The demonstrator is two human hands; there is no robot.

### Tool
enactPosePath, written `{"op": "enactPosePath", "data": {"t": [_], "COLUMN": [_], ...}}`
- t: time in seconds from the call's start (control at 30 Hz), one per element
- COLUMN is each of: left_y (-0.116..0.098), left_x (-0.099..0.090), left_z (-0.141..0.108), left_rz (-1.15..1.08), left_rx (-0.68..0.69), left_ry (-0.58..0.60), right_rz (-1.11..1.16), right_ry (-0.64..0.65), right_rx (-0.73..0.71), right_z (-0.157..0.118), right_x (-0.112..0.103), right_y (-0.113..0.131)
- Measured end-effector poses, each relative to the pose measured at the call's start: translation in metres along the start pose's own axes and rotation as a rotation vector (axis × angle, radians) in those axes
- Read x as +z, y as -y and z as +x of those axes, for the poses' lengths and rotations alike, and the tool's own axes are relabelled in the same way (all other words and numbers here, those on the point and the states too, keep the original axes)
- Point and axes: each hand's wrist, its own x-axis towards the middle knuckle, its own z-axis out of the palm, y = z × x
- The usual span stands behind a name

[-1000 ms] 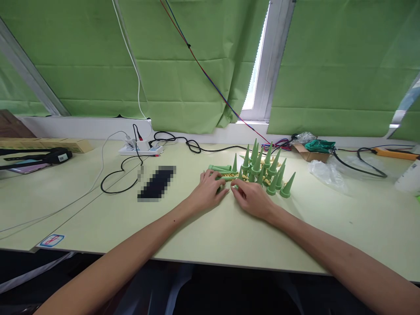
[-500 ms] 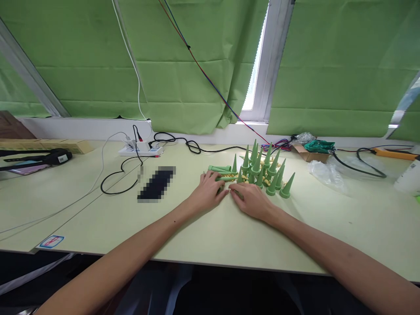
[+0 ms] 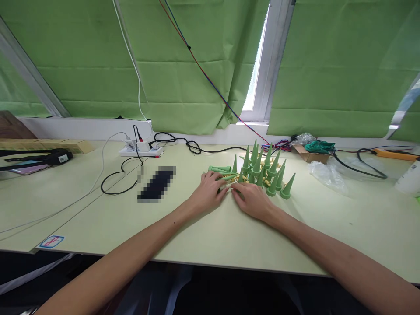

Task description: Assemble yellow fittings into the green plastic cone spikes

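Several green cones stand upright in a cluster on the pale table, with small yellow pieces among them. More green cones lie on their sides left of the cluster. My left hand has its fingers curled round a lying green cone, whose tip points right. My right hand rests at the front of the cluster, fingers bent and thumb near the index finger. Whatever its fingertips hold, if anything, is too small to make out. A narrow gap separates the two hands.
A dark pixelated object lies left of my hands. Behind it are a white power strip and black cables. A cardboard box with a green bag and clear plastic wrap sit at the right. Green curtains hang behind.
The cone at my left hand has tilted, its tip now slightly higher. My right hand has shifted a little to the right, widening the gap between the hands.
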Motion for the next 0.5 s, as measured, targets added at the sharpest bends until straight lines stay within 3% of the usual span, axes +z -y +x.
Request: {"op": "enactPosePath", "data": {"t": [0.3,0.5], "left_y": [-0.003,-0.006], "left_x": [-0.006,-0.014], "left_z": [0.003,0.006], "left_rz": [-0.139,-0.289], "left_rx": [-0.081,-0.102], "left_ry": [-0.147,-0.325], "right_rz": [-0.029,-0.054], "right_ry": [-0.009,-0.005], "right_rx": [0.017,0.058], "right_z": [0.000,0.000], "right_x": [0.002,0.001], "right_y": [-0.002,-0.001]}}
